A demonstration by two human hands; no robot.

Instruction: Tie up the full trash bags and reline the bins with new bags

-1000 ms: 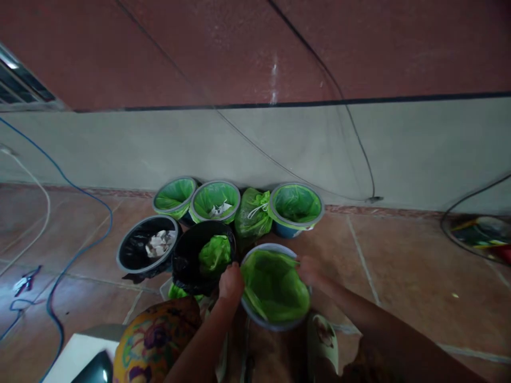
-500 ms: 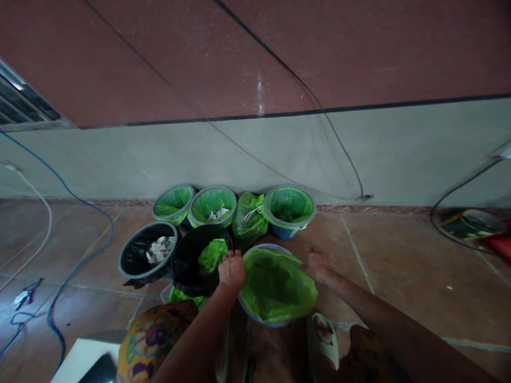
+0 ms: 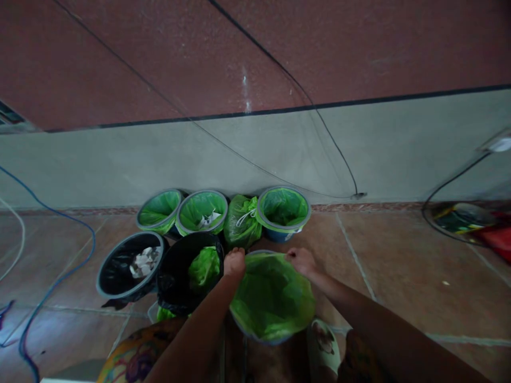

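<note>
A bin [image 3: 265, 340] stands between my feet, lined with a translucent green trash bag [image 3: 271, 295] whose edge is folded over most of the rim. My left hand [image 3: 235, 263] is closed on the bag's edge at the far left of the rim. At the far right, my right hand [image 3: 302, 260] pinches the same edge, its fingertips partly hidden. Close to my left hand is a black-lined bin [image 3: 179, 271] with a crumpled green bag [image 3: 205, 268] inside. A tied green bag [image 3: 242, 222] with a white drawstring rests beyond my hands.
Along the wall stand three green-lined bins, the right one [image 3: 284, 210] beside the tied bag. Another black-lined bin [image 3: 120, 266] holds crumpled paper [image 3: 143, 262]. A blue cable [image 3: 66, 274] crosses the tiles at left. A black cable [image 3: 433, 191] loops near a red item [image 3: 497, 238].
My right hand has moved left and inward along the rim, drawing the bag's edge with it. My left hand stays at the left rim. The view has shifted slightly right.
</note>
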